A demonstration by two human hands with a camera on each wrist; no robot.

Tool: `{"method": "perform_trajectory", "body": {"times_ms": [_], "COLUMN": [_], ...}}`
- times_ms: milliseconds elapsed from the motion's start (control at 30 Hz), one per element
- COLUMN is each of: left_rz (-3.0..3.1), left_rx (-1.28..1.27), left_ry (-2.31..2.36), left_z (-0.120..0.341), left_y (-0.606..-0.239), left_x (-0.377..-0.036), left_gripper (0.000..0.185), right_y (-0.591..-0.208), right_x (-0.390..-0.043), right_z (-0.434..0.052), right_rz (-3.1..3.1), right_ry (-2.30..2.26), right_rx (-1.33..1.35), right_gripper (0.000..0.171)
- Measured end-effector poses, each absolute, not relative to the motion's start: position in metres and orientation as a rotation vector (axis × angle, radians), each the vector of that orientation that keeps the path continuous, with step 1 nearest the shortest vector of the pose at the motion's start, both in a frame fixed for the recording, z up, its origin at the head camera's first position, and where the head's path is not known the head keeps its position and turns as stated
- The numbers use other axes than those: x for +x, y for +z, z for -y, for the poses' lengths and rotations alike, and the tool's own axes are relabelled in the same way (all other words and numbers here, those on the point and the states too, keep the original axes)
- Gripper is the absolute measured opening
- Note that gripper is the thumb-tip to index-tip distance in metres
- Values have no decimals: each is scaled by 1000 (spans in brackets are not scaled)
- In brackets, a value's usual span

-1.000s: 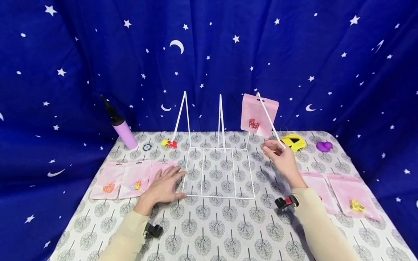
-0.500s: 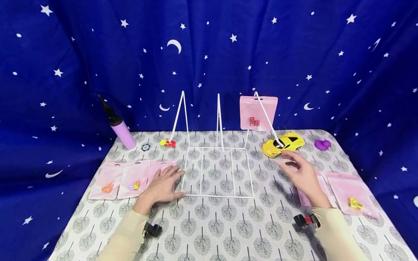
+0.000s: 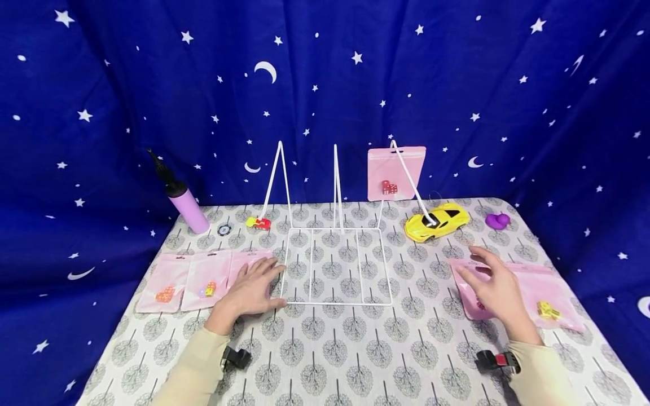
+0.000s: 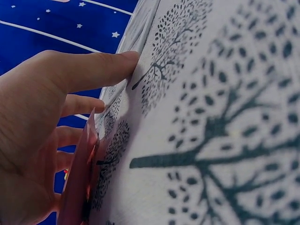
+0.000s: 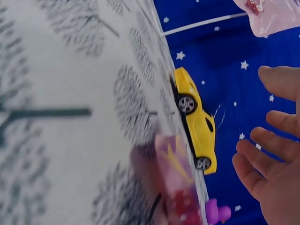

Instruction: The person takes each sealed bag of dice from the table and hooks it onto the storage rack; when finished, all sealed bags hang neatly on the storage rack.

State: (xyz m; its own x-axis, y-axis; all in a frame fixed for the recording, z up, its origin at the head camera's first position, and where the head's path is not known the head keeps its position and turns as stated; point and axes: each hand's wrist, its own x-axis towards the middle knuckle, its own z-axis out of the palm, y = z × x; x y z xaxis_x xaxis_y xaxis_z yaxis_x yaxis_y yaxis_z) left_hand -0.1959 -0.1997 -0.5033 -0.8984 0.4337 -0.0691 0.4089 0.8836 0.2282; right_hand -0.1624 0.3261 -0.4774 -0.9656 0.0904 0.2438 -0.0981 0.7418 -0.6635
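My left hand (image 3: 252,287) rests with spread fingers at the left side of a white wire rack (image 3: 335,304). Its thumb touches the wire near the front left corner; the fingers lie over a pink zip bag (image 3: 250,259), partly hidden beneath them. My right hand (image 3: 495,290) hovers, fingers apart and holding nothing, above a pink bag with red dice (image 3: 471,306). Beside that bag lies another with yellow dice (image 3: 548,309). A pink bag with red dice (image 3: 380,166) hangs from the rack's right arm. In the right wrist view the bag (image 5: 173,164) lies below the hand.
Two pink bags (image 3: 165,270) (image 3: 207,268) with dice lie at the left. Behind them stand a lilac pump (image 3: 189,211), a small compass-like disc (image 3: 224,229) and a red-yellow toy car (image 3: 260,224). A yellow toy car (image 3: 442,221) and purple duck (image 3: 497,220) are at back right.
My right hand has left the rack's right arm and moved right and toward me, over the bag with red dice. The hanging bag has swung to a straighter hang. My left hand stays put.
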Motion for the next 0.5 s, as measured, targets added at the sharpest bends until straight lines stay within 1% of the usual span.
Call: {"method": "perform_trajectory", "body": {"times_ms": [300,500], "left_rz": [-2921,-2927], "left_rx": [667,665], "left_ry": [311,339], "left_z": [200,200], "left_y": [-507,-504], "left_x": [-197,-197], "left_gripper": [91,88], "right_y": [-484,-490], "right_x": [-147,-140], "right_z": [-345,-349], "right_rz": [2759,2763], "right_ry": [969,958], "right_rx": [-76,-99], "right_gripper": [68,67]}}
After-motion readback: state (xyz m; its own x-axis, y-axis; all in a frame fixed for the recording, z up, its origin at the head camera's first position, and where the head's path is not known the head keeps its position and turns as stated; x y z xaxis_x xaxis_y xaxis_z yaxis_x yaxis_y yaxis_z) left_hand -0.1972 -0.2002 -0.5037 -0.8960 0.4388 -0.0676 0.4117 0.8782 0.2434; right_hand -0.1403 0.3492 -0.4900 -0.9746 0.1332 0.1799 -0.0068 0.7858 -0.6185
